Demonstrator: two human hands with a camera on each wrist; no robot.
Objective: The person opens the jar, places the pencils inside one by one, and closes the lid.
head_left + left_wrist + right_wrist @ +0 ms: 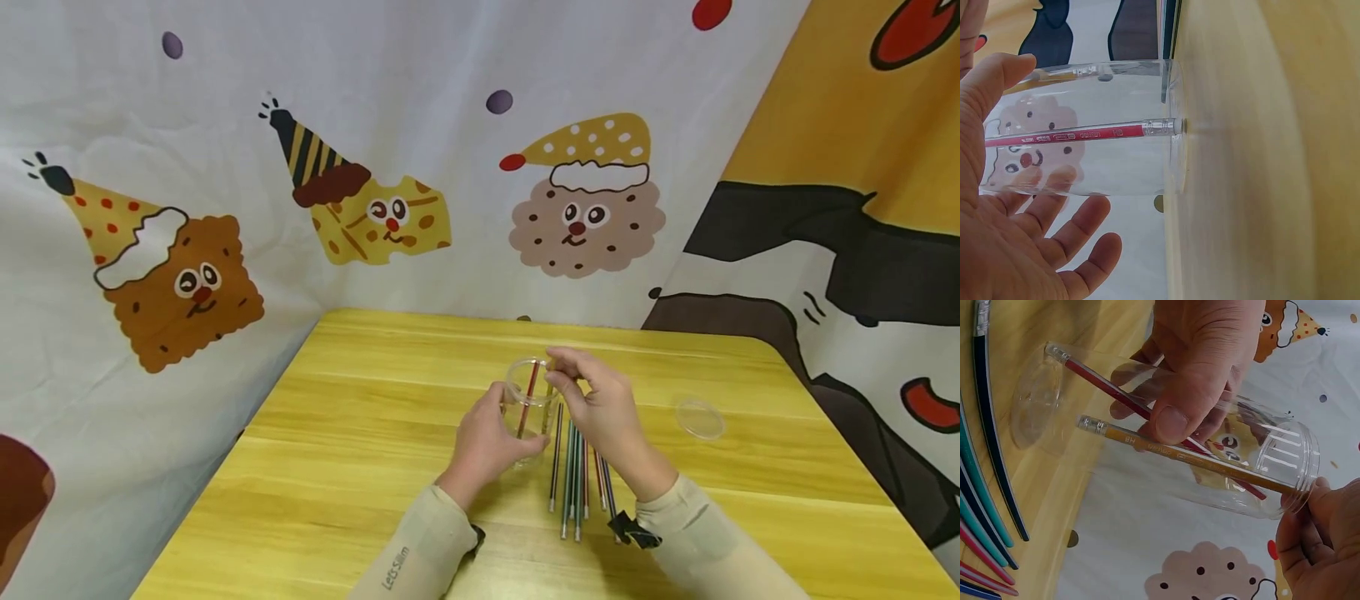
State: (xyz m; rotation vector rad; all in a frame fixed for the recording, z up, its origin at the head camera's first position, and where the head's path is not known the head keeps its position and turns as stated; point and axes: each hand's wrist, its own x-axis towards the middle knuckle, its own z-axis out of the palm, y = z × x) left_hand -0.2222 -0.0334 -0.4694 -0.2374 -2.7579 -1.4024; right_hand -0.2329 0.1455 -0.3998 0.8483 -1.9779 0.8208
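Observation:
In the head view my left hand (487, 442) grips a clear plastic jar (534, 423) around its side, thumb in front. The jar stands upright on the table. Inside it, a red pencil (1085, 134) leans with its eraser end at the bottom. My right hand (600, 404) is at the jar's rim and pinches a yellow pencil (1197, 461) by its upper end. Most of that yellow pencil is inside the jar, its eraser end pointing down and short of the bottom in the right wrist view.
Several pencils (566, 492) in green, red and dark blue lie on the yellow wooden table (337, 467), right of the jar and partly under my right forearm. A round clear lid (701, 418) lies farther right. A cartoon-printed cloth (420, 108) hangs behind the table.

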